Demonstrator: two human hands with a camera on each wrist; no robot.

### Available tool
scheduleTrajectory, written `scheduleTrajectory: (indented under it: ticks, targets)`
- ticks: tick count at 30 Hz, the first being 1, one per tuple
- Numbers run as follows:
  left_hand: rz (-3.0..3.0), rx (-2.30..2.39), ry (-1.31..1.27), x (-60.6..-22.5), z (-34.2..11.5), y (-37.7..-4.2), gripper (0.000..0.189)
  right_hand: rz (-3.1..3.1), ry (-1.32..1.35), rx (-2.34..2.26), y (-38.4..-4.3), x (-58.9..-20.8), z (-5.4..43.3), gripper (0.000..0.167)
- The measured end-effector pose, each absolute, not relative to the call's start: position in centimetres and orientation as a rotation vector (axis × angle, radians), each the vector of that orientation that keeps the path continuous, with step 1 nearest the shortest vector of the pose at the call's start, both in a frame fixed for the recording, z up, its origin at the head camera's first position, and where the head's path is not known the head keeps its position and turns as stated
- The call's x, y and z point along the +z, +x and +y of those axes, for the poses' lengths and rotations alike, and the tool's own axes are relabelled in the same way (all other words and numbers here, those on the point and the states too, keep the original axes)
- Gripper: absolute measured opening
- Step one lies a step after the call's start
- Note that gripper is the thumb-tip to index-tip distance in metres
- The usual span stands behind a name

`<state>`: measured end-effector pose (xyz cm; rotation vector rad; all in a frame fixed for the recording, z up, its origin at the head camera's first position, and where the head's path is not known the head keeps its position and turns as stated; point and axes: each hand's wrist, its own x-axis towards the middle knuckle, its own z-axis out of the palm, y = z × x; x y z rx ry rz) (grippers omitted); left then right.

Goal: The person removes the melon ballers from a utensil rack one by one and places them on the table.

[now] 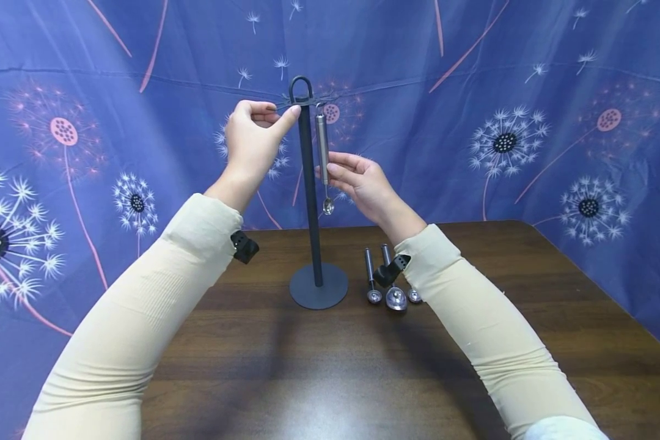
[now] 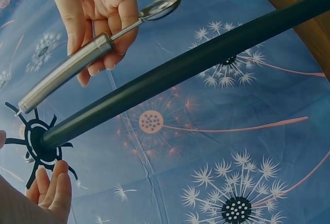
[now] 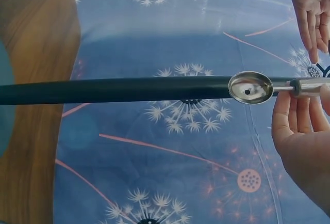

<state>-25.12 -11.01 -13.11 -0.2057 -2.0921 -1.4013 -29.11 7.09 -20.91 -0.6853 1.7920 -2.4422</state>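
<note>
A dark utensil stand (image 1: 310,201) with a round base rises from the table, with a ring of hooks (image 2: 44,141) and a loop at its top. My left hand (image 1: 255,137) holds the hook ring from the left, thumb on one side and fingertips at the hooks. A steel melon baller (image 1: 322,150) hangs head down along the pole's right side, its handle end at a hook. In the right wrist view its oval bowl (image 3: 250,88) shows a small hole. My right hand (image 1: 363,183) grips the handle's lower part between thumb and fingers.
Several more steel scoops lie on the brown wooden table (image 1: 242,342), right of the stand's base, including a larger one (image 1: 396,299) and a small one (image 1: 374,296). My right forearm partly covers them. A blue dandelion-print curtain (image 1: 407,134) hangs behind the table.
</note>
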Motion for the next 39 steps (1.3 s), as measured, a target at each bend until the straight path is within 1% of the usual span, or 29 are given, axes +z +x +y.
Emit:
scheduleTrajectory:
  ticks: [5,10,12,19,25,34,39]
  targets:
    - [-2.094,-1.407,-0.2,-13.1,-11.0,-25.1,0.052,1.782,-0.729,-2.479,-29.1,-20.8,7.1,0.032]
    - [-2.099,-1.408,-0.193,-13.0,-10.8,-25.1,0.053,1.754,-0.751,-2.5,-28.6,-20.4,7.5,0.021]
    - [-2.098,-1.409,-0.193,-13.0,-10.8,-25.2,0.053,1.743,-0.751,-2.502,-28.4,-20.2,7.6,0.019]
    - [-2.097,-1.42,-0.205,-13.0,-10.5,-25.4,0.053,1.733,-0.774,-2.507,-28.0,-20.0,7.7,0.024]
    - [-2.089,-1.43,-0.197,-13.1,-10.4,-25.5,0.053,1.685,-0.801,-2.509,-27.6,-19.9,8.0,0.016]
    - [-2.067,-1.419,-0.191,-13.2,-10.4,-25.6,0.052,1.676,-0.859,-2.525,-26.9,-19.7,9.3,0.018]
    - [-2.063,-1.432,-0.198,-13.2,-10.5,-25.4,0.051,1.673,-0.837,-2.559,-26.8,-19.9,10.6,0.017]
